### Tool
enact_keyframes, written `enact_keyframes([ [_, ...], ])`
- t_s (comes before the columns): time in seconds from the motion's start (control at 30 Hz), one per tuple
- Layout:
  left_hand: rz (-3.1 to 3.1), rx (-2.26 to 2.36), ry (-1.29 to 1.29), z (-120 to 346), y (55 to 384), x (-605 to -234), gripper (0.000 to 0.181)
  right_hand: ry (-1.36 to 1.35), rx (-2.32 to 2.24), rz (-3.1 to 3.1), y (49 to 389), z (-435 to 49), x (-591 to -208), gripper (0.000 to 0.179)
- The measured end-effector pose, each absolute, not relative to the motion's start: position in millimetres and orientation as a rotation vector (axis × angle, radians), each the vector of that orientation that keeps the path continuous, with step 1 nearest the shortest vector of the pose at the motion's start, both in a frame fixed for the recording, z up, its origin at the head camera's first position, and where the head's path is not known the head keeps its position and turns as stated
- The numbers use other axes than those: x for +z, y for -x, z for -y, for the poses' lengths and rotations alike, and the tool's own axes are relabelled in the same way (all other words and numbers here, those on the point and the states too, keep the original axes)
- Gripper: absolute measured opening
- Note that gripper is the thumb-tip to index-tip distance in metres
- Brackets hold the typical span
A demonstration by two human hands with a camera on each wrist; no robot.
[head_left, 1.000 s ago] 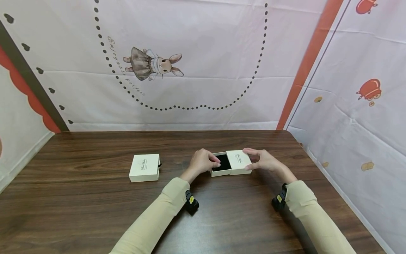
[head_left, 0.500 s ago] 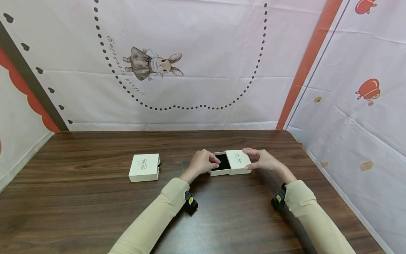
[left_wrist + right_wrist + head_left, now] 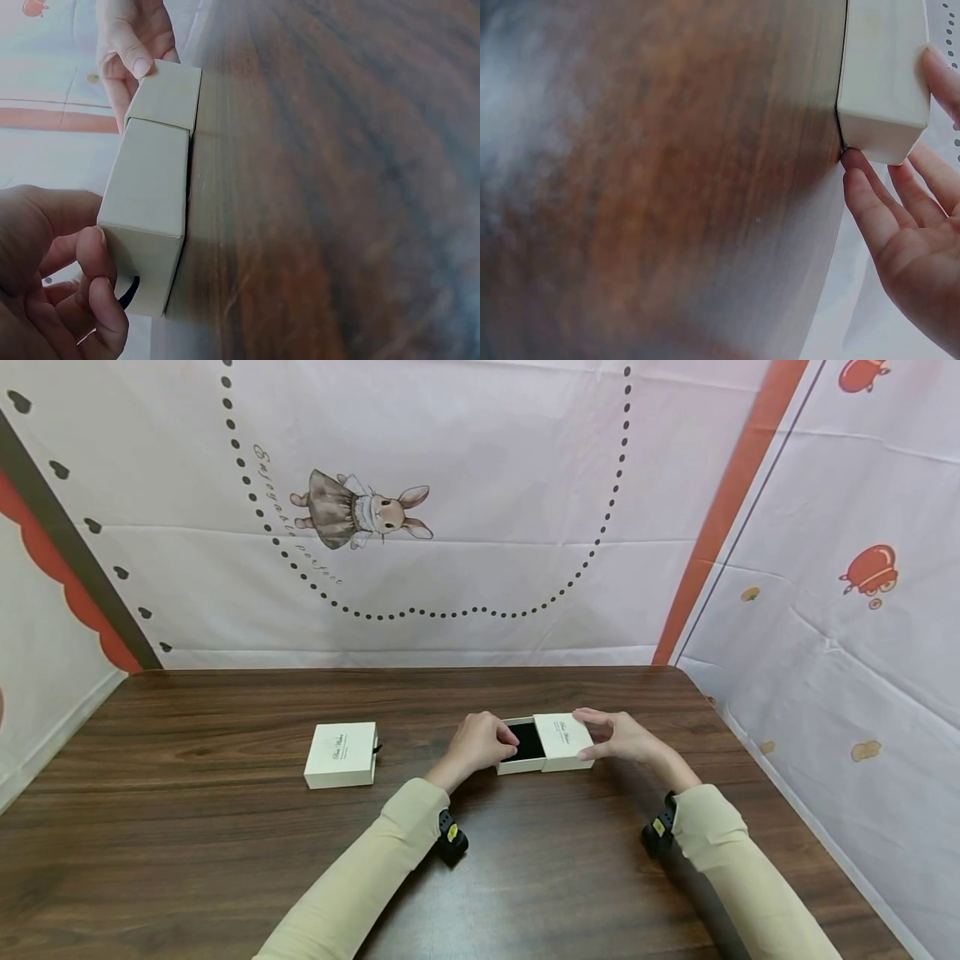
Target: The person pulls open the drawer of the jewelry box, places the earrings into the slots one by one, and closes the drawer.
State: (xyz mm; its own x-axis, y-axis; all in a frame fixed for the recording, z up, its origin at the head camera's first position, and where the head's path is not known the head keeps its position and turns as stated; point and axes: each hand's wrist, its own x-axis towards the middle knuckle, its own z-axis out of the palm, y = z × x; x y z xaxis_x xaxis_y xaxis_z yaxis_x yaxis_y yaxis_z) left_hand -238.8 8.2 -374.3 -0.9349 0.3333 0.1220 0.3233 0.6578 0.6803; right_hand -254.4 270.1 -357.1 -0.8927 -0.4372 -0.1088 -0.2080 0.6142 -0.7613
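Note:
A cream slide-out gift box (image 3: pixel 567 742) with dark printing on its lid lies partly drawn apart at the right of the table. Its inner drawer (image 3: pixel 522 767), lined in black, sticks out to the left of the sleeve. My left hand (image 3: pixel 474 745) pinches the drawer's left end, some fingers over the rim and others outside it by a black ribbon tab (image 3: pixel 130 292). With thumb and fingers spread around the right end of the sleeve, my right hand (image 3: pixel 632 740) holds it; in the right wrist view fingertips (image 3: pixel 864 196) rest at its end face.
A second matching cream box (image 3: pixel 341 756), closed, with a black ribbon tab on its right side, stands to the left on the brown wooden table (image 3: pixel 187 843). A printed white cloth (image 3: pixel 480 568) hangs behind the table's back edge, and another runs along the right.

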Motion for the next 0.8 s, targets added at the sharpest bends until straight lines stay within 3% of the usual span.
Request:
enact_keyframes([
  [0.8, -2.960, 1.051, -0.626, -6.8, 238.3, -371.5, 0.008, 0.534, -1.154, -2.549, 255.6, -271.4, -358.4, 0.077],
])
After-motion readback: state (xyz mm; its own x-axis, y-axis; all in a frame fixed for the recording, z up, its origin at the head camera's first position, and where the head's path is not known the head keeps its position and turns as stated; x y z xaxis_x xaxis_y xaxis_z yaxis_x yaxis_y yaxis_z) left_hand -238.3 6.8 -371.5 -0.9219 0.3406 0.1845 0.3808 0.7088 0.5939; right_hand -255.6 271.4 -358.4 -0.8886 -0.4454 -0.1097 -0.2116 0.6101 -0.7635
